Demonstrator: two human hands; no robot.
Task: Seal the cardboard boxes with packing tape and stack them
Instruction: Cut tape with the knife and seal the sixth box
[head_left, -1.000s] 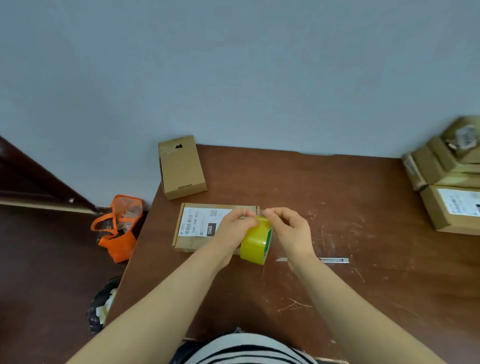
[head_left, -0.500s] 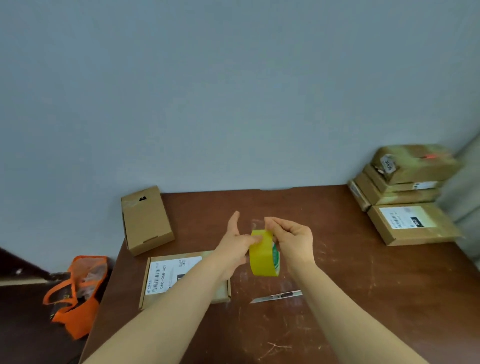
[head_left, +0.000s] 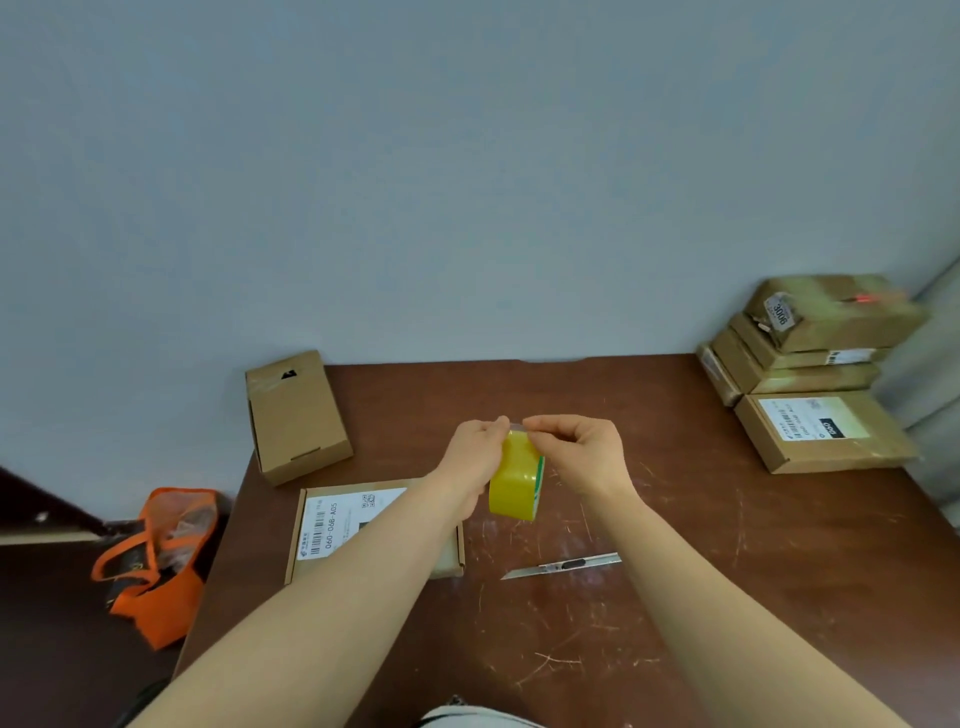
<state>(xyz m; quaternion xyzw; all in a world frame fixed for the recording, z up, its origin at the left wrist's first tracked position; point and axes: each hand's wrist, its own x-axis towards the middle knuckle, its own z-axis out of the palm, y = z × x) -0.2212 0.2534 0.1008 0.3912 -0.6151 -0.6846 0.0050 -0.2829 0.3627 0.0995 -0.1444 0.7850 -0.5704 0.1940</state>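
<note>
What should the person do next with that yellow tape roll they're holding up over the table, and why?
Probably peel a length of tape free. The left hand grips the yellow tape roll, the right hand pinches at its top edge, where the loose end seems to be, and the labelled box lies flat beneath the left forearm with no tape stretched to it.

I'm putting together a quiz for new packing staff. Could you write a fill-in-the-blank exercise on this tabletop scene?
1. The left hand and right hand together hold a ___ tape roll.
2. The utility knife lies on the table to the ___ of the labelled box.
3. The bag on the floor is ___.
4. The plain box sits at the table's far ___ corner.

Missing words: yellow; right; orange; left.
</note>
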